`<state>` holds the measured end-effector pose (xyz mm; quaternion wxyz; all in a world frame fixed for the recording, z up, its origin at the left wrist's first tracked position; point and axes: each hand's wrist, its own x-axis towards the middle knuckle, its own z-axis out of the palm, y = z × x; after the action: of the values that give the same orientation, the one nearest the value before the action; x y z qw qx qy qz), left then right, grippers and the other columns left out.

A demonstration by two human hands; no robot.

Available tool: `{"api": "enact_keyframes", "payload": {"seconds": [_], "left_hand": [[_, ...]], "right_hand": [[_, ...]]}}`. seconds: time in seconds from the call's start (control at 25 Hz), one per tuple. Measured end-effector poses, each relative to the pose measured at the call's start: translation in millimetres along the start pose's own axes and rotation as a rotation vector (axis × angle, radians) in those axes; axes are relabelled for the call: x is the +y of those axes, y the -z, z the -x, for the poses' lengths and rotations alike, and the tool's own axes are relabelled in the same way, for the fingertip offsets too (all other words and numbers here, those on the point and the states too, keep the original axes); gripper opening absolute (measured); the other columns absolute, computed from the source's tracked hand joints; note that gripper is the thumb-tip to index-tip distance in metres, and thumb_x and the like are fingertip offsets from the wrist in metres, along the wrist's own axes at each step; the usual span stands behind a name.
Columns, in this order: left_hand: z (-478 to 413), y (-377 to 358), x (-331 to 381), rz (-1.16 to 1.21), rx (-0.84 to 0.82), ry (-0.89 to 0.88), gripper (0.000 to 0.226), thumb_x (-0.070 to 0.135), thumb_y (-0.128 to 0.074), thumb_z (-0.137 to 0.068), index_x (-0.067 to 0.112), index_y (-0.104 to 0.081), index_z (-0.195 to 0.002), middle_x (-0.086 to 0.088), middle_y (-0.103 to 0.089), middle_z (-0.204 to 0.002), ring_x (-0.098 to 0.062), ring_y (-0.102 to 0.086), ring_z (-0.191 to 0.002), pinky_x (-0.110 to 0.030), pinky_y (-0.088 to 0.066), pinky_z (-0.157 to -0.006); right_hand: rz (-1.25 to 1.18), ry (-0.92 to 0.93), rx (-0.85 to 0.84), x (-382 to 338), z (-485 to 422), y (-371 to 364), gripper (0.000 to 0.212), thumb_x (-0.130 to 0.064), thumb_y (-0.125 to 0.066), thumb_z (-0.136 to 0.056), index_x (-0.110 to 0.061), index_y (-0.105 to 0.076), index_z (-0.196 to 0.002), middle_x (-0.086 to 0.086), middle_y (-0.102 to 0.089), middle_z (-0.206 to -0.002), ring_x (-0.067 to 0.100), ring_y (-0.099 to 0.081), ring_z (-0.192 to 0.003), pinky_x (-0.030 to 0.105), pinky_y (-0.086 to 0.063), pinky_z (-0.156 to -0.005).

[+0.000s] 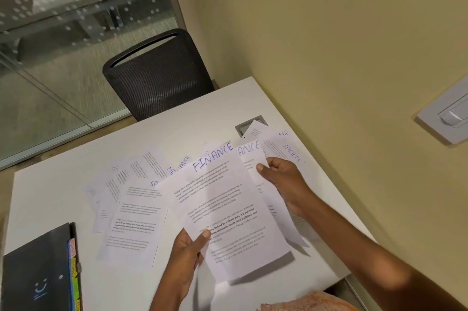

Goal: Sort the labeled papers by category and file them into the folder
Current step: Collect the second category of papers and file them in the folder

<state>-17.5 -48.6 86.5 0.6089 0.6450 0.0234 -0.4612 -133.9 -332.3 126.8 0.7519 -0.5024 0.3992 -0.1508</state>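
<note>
My left hand (186, 257) pinches the lower left edge of a printed sheet headed FINANCE (222, 209), lifted above the white table (50, 189). My right hand (283, 184) grips the left edge of a second sheet headed FINANCE (249, 151), which lies partly behind the first. Under my right hand lie sheets marked SPORTS (292, 153) and HR (283, 134). More printed papers (131, 209) are spread over the table to the left. A black folder (38, 272) with coloured tabs lies shut at the near left corner.
A black mesh chair (157, 72) stands behind the table's far edge. A grey cable hatch (241, 128) is set in the tabletop near the yellow wall. A wall switch plate (448, 113) is at the right. Glass partition at the back left.
</note>
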Motion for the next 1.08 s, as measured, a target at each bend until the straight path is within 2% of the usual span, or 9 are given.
{"api": "enact_keyframes", "payload": {"seconds": [0.08,0.16,0.36,0.6,0.76,0.84,0.96,1.04,1.08], "left_hand": [[-4,-4,0,0.010,-0.037,-0.020,0.036,0.022,-0.076,-0.097,0.020,-0.070,-0.133,-0.013,-0.077,-0.125,-0.035,-0.066,-0.109,-0.047,-0.043,-0.099],[-6,-6,1,-0.012,-0.065,-0.052,0.034,0.025,-0.075,-0.098,0.022,-0.073,-0.132,-0.015,-0.077,-0.125,-0.035,-0.061,-0.108,-0.047,-0.040,-0.095],[-2,-12,11,0.086,-0.054,-0.052,0.036,0.011,-0.057,-0.104,0.012,-0.065,-0.140,-0.014,-0.074,-0.133,-0.031,-0.072,-0.121,-0.035,-0.063,-0.092],[1,-12,12,0.119,-0.088,-0.096,0.036,0.007,-0.056,-0.105,0.010,-0.065,-0.140,-0.015,-0.074,-0.132,-0.032,-0.071,-0.122,-0.034,-0.063,-0.093],[-1,-4,1,0.070,-0.002,-0.139,0.041,0.006,-0.066,-0.100,0.017,-0.063,-0.140,-0.009,-0.075,-0.131,-0.030,-0.071,-0.122,-0.033,-0.062,-0.095],[-2,1,-3,0.070,0.026,-0.143,0.050,0.003,-0.070,-0.097,0.023,-0.061,-0.141,-0.007,-0.076,-0.130,-0.027,-0.073,-0.120,-0.039,-0.061,-0.099],[0,9,-8,0.084,0.033,-0.084,0.048,0.004,-0.071,-0.096,0.021,-0.064,-0.141,-0.007,-0.075,-0.132,-0.028,-0.072,-0.122,-0.051,-0.049,-0.112],[1,13,-13,0.073,0.031,-0.051,0.042,0.004,-0.070,-0.098,0.016,-0.067,-0.138,-0.010,-0.075,-0.132,-0.032,-0.072,-0.122,-0.056,-0.048,-0.112],[2,15,-15,0.070,0.033,-0.042,0.041,0.003,-0.069,-0.098,0.015,-0.067,-0.137,-0.011,-0.075,-0.131,-0.034,-0.072,-0.121,-0.057,-0.050,-0.110]], "right_hand": [[-0.007,0.014,-0.051,1,6,-14,0.019,-0.022,-0.077,-0.099,-0.007,-0.079,-0.110,0.018,-0.080,-0.116,0.045,-0.072,-0.119,0.063,-0.051,-0.112],[-0.011,0.010,-0.092,-2,12,-24,0.023,-0.024,-0.075,-0.102,-0.003,-0.076,-0.111,0.020,-0.080,-0.115,0.048,-0.071,-0.117,0.065,-0.052,-0.110],[0.009,-0.010,-0.152,-11,24,-41,0.035,-0.039,-0.077,-0.097,-0.007,-0.076,-0.114,0.016,-0.080,-0.116,0.047,-0.072,-0.117,0.066,-0.051,-0.110],[-0.053,-0.086,-0.138,-13,25,-47,0.023,-0.032,-0.069,-0.105,-0.012,-0.079,-0.109,0.016,-0.081,-0.114,0.039,-0.076,-0.109,0.066,-0.053,-0.108],[-0.091,-0.090,-0.129,-2,18,-43,0.036,-0.041,-0.070,-0.102,-0.009,-0.078,-0.115,0.013,-0.080,-0.120,0.038,-0.073,-0.119,0.062,-0.051,-0.113],[-0.080,-0.088,-0.118,8,14,-41,0.045,-0.046,-0.070,-0.100,-0.004,-0.075,-0.115,0.015,-0.080,-0.119,0.036,-0.074,-0.118,0.060,-0.053,-0.111],[0.003,-0.105,-0.068,30,4,-36,0.060,-0.065,-0.072,-0.092,-0.006,-0.072,-0.103,0.024,-0.076,-0.115,0.027,-0.066,-0.096,0.045,-0.054,-0.098],[0.057,-0.128,-0.088,44,-1,-28,0.057,-0.074,-0.073,-0.087,-0.018,-0.069,-0.094,0.013,-0.073,-0.099,0.023,-0.056,-0.092,0.041,-0.045,-0.088],[0.084,-0.153,-0.084,52,-3,-21,0.052,-0.074,-0.073,-0.087,-0.023,-0.069,-0.098,0.002,-0.072,-0.100,0.022,-0.061,-0.092,0.038,-0.045,-0.087]]}}
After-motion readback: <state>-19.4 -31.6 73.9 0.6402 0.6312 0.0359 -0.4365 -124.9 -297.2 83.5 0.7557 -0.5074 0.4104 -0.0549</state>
